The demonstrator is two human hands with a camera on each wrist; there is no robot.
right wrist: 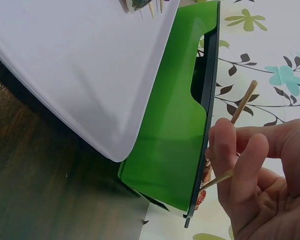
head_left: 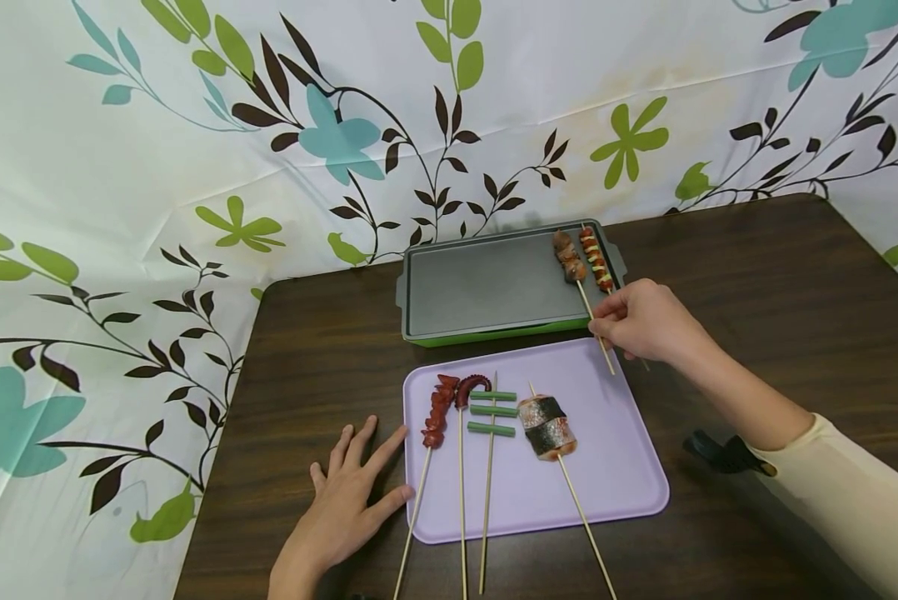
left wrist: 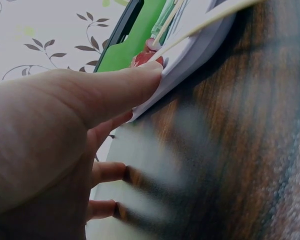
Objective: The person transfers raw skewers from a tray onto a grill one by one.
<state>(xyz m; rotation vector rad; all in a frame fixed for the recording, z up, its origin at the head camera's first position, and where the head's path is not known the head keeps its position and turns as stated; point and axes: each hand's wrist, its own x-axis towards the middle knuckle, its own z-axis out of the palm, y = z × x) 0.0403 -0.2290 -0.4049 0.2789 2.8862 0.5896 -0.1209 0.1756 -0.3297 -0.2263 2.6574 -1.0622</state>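
In the head view my right hand [head_left: 644,321] pinches the stick of a skewer of brown, rounded chunks [head_left: 569,257]. That food lies at the right end of a grey griddle plate [head_left: 479,283] with a green base. Beside it lies a skewer of red and pale green pieces [head_left: 596,260], its stick partly hidden by the hand. The right wrist view shows the pinched stick [right wrist: 244,102] poking out past the fingertips. My left hand [head_left: 344,500] rests with spread fingers on the table, thumb and index fingertip at the left edge of a lilac tray [head_left: 606,467].
On the tray lie a red-chunk skewer [head_left: 436,412], a dark red tentacle skewer [head_left: 470,387], a skewer with green sticks across it [head_left: 492,410] and a skewer of dark-banded, pinkish food [head_left: 546,429]. Their sticks overhang the front edge. A patterned sheet [head_left: 434,125] hangs behind the table.
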